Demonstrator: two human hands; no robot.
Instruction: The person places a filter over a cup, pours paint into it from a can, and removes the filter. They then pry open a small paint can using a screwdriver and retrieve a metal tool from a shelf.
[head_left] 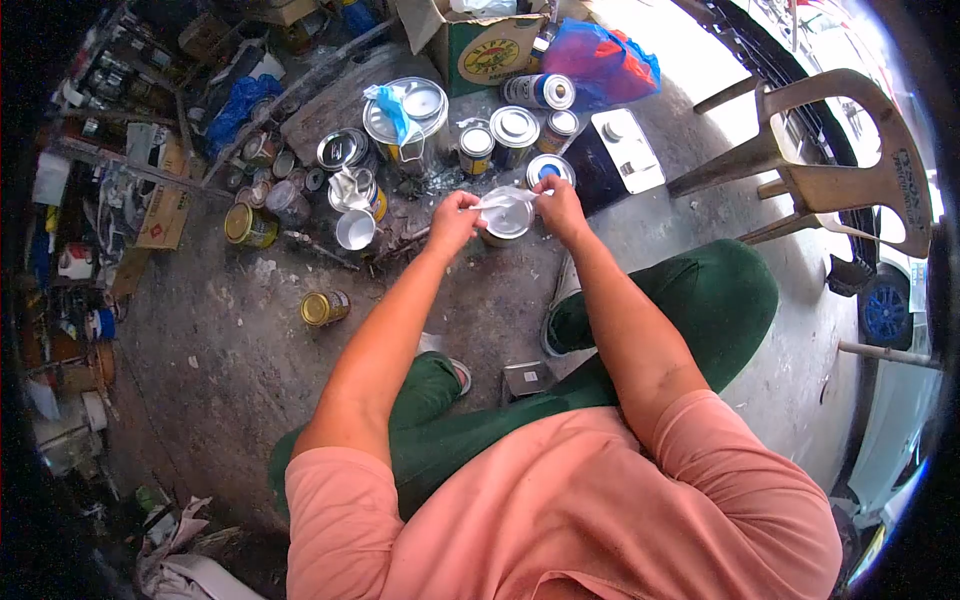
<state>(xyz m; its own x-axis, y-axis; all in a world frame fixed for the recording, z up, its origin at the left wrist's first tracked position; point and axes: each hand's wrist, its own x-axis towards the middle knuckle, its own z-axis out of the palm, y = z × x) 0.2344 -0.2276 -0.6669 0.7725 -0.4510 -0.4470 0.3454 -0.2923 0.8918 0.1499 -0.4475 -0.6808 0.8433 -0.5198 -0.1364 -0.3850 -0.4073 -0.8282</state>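
The left hand [457, 224] and right hand [561, 207] clamp their fingers on opposite ends of a thin white sheet [497, 200] over a metal can [508, 226]; a white cup [356, 231] sits left.

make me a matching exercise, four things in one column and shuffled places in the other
1. thin white sheet
2. crumpled light-blue material
3. brown plastic chair
4. blue-and-red plastic bag

A. draped on a large round metal can
B. just right of the green-and-brown cardboard box
C. between left hand and right hand
D. near the picture's right edge

Pairs: 1-C; 2-A; 3-D; 4-B
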